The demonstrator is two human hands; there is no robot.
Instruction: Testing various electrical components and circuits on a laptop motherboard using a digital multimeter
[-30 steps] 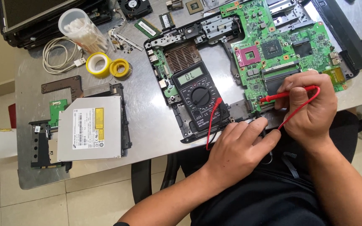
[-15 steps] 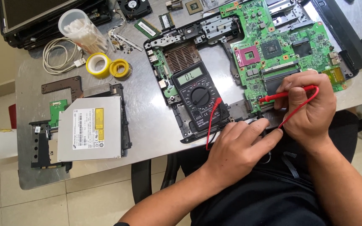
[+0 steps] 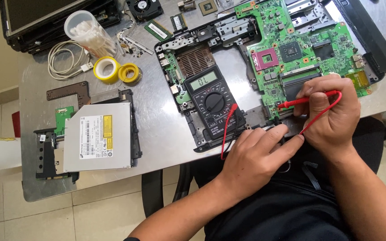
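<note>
A green laptop motherboard (image 3: 300,49) lies at the top right of the grey table. My right hand (image 3: 331,111) grips a red test probe (image 3: 307,100) with its tip against the board's lower edge. My left hand (image 3: 258,158) rests at the table's front edge, fingers closed around a black probe (image 3: 277,124) that is mostly hidden. A black digital multimeter (image 3: 213,100) lies on the black laptop base (image 3: 188,58), its red lead (image 3: 227,129) curving down to my hands.
A silver optical drive (image 3: 97,136) lies at the left on a black tray. Two yellow tape rolls (image 3: 115,71), a white cable (image 3: 63,60), a cup of cotton swabs (image 3: 90,33), a laptop screen (image 3: 45,18) and a fan (image 3: 144,6) sit at the back.
</note>
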